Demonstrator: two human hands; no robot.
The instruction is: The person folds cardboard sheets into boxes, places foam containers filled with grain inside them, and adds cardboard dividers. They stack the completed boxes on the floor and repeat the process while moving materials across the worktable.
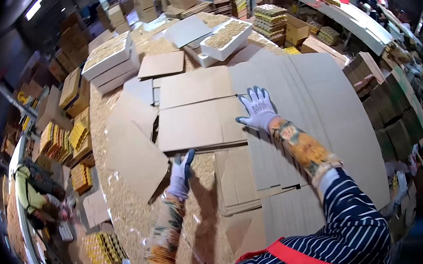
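My right hand (258,110), in a white glove with grey fingertips, lies spread on the cardboard. It rests where a creased large cardboard sheet (314,115) meets a smaller flat cardboard piece (197,124). My left hand (180,176), gloved the same way, is at the near edge of that smaller piece. Its thumb side shows at the edge and the other fingers are partly hidden, seemingly pinching the cardboard. Left of it a loose cardboard sheet (132,146) lies at a slant. Below, more folded cardboard (236,176) overlaps the large sheet.
Grainy, sawdust-like material (124,194) covers the surface under the cardboard. White foam boxes (109,60) stand at the far left, another foam box (226,40) at the far middle. Stacked egg trays (270,21) are behind. A person in yellow-green (29,192) is at the left.
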